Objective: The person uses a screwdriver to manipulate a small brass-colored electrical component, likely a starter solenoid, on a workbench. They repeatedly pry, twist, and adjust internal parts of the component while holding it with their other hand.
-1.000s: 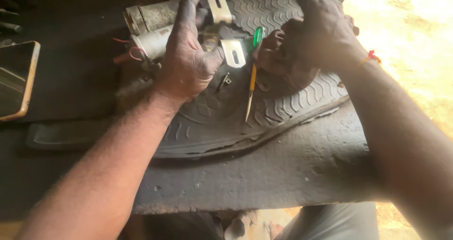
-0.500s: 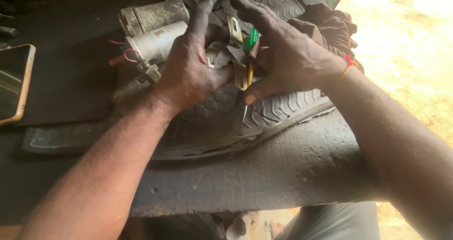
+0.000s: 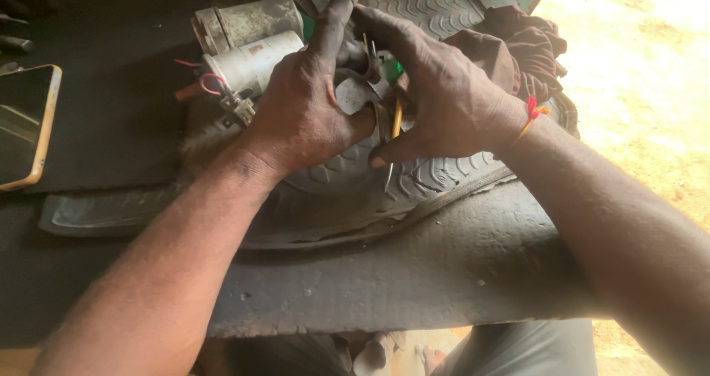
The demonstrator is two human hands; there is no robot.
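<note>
Dark work surface (image 3: 444,272), rough and soiled, spanning the lower frame from 8 o'clock to 4 o'clock. Black tyre section (image 3: 355,191) with chevron tread, lying flat on that surface at centre and running up to 12 o'clock. Dark brown rag (image 3: 518,47), bunched on the tyre at 2 o'clock. Phone (image 3: 22,124) in an orange-edged case, face up at 9 o'clock, well apart from both hands. Left hand (image 3: 303,117), just above centre, palm down, index finger stretched toward 12 o'clock, thumb pressed against a small grey metal part (image 3: 355,99); remaining fingers curled, hold only partly visible. Right hand (image 3: 444,95), at 1 o'clock from centre, fingers spread and bent over the same metal part, thumb low at 6 o'clock of the palm; screwdriver (image 3: 393,117) with green-and-yellow handle lying under the palm between both hands, thin shaft pointing to 6 o'clock onto the tread; firmness of grip on it not discernible. Two pale cylinders: grey can-shaped housing (image 3: 248,22) at 11 o'clock, white cylinder (image 3: 255,62) just below it, touching the left hand's knuckles. Red wires (image 3: 203,87) and small connector (image 3: 238,106) at the white cylinder's 8 o'clock end. Red thread (image 3: 532,113) around the right wrist.
</note>
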